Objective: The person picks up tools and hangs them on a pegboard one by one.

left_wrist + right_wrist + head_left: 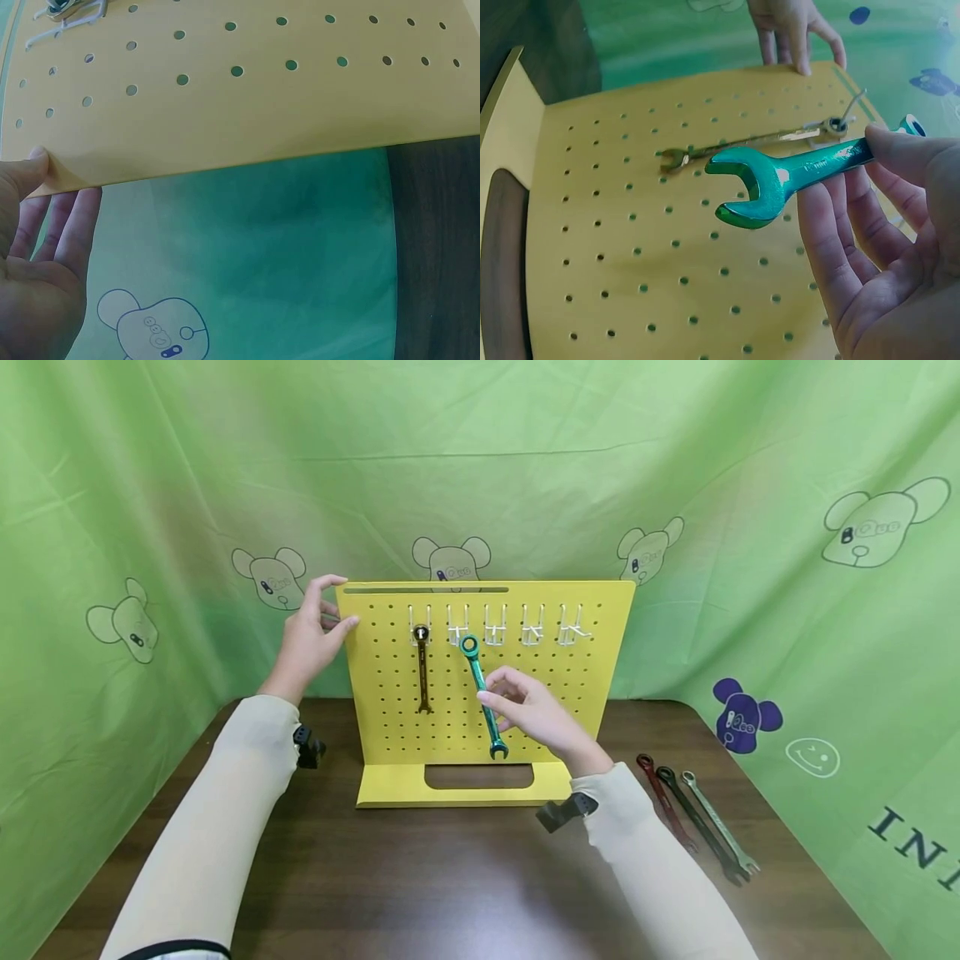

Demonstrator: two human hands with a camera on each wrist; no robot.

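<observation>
Between thumb and fingers, my right hand (528, 706) pinches a shiny teal wrench (487, 710) by its shaft. Its ring end points up, close to the second hook (458, 631) from the left, and its open end points down, as the right wrist view also shows (754, 187). My left hand (307, 631) grips the upper left edge of the yellow pegboard (360, 693), thumb on the front and fingers behind. A dark bronze wrench (423, 672) hangs by its ring from the leftmost hook.
More white hooks (532, 631) line the board's top to the right. On the brown table (420, 877) at the right lie a red wrench (663, 797), a black wrench (701, 822) and a silver wrench (720, 822). Green printed cloth (525, 460) surrounds the table.
</observation>
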